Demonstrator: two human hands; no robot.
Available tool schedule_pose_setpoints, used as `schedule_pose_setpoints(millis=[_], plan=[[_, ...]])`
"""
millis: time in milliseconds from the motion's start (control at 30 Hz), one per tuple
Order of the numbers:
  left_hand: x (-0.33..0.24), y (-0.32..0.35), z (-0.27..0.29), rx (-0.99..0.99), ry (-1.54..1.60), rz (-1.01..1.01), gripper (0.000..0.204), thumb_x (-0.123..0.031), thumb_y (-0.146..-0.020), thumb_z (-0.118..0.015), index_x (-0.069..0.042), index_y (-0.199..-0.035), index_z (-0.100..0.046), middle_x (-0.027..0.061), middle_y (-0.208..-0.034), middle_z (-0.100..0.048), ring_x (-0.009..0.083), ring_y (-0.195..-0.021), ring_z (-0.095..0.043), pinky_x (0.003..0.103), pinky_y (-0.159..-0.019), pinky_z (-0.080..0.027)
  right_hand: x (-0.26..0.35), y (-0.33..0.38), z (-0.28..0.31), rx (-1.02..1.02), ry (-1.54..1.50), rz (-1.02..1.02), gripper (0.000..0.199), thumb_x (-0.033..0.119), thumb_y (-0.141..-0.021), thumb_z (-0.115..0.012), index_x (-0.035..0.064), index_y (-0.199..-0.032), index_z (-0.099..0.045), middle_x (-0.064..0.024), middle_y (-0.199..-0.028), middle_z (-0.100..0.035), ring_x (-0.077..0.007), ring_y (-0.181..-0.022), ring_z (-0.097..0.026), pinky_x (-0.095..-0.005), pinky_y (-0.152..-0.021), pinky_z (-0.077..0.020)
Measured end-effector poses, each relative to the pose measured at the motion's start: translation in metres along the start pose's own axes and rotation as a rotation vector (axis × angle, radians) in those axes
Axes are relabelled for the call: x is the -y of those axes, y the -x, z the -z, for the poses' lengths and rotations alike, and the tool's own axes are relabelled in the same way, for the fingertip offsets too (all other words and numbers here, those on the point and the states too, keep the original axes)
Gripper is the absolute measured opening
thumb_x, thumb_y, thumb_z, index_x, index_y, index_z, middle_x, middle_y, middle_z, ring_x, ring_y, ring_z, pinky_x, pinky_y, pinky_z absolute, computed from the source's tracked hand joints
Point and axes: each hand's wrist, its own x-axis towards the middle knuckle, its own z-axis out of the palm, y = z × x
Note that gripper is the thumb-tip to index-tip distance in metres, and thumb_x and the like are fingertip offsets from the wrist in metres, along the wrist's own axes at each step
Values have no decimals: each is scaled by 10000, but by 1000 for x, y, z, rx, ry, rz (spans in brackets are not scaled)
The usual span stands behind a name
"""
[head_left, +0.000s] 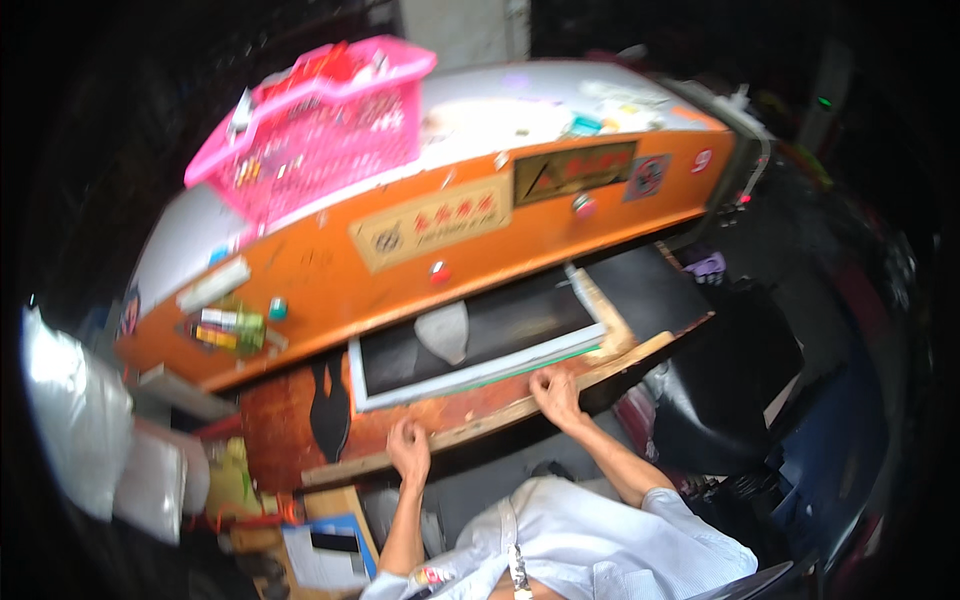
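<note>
My left hand (408, 448) rests at the front edge of a reddish wooden bench (470, 405), its fingers curled together. Farther right, my right hand (553, 392) is at the same edge, fingers also bent in and closed. Whatever may be between the fingers of either hand is too small to make out. Just beyond them lies a black panel with a pale grey frame (480, 368). On this panel sits a light grey, rounded, tapering piece (442, 333). Left of the frame, a flat black cut-out piece (329, 415) with a narrow forked top lies on the wood.
An orange panel (330, 260) rises behind the bench, bearing labels, buttons and a small holder (228, 325). A pink basket (330, 140) filled with small items stands on top. Clear plastic bags (80, 420) hang at left; a blue clipboard (358, 530) lies below. At right is a black seat (715, 400).
</note>
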Motion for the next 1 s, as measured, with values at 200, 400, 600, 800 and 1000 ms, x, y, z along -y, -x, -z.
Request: schedule_pose_setpoints(millis=[200,400,600,800,1000], plan=[[-55,-50,-37,160,48,-274,751,-325,-1004,-672,30,-1593,-371,265,-1625,-407,418,-1506,-389,490,-1246,-295,95,-43,-66,157,127,319,1063,548,-635,-911,-40,-1435,-532,-313,-1622,-294,-594,-1390,-358,-686,-1131,-329],[-53,-21,-54,342,27,-76,806,-542,-1107,-303,76,-1623,-264,281,-1664,-340,430,-1549,-316,496,-1283,-205,118,-13,-80,207,142,299,783,263,-746,-799,-21,-1427,-538,-307,-1583,-313,-604,-1345,-310,-687,-1095,-315],[-57,18,-38,406,-122,-112,802,-570,-1069,-429,29,-1600,-374,245,-1627,-427,425,-1559,-313,533,-1290,-194,76,-39,17,571,-647,-129,956,315,-633,-920,-14,-1458,-567,-198,-1559,-435,-370,-1443,-444,-481,-1191,-397],[-68,19,-36,413,-175,-91,755,-449,-1038,-566,51,-1577,-395,240,-1610,-449,414,-1556,-325,530,-1286,-207,52,-28,50,328,-27,111,869,261,-606,-894,-1,-1383,-606,-174,-1522,-442,-409,-1400,-417,-510,-1158,-400],[-76,21,-30,306,-93,34,581,-273,-1020,-629,24,-1505,-511,253,-1544,-514,424,-1461,-452,502,-1221,-332,47,-25,8,267,163,176,926,321,-613,-896,40,-1415,-527,-159,-1523,-357,-532,-1394,-268,-679,-1119,-335]])
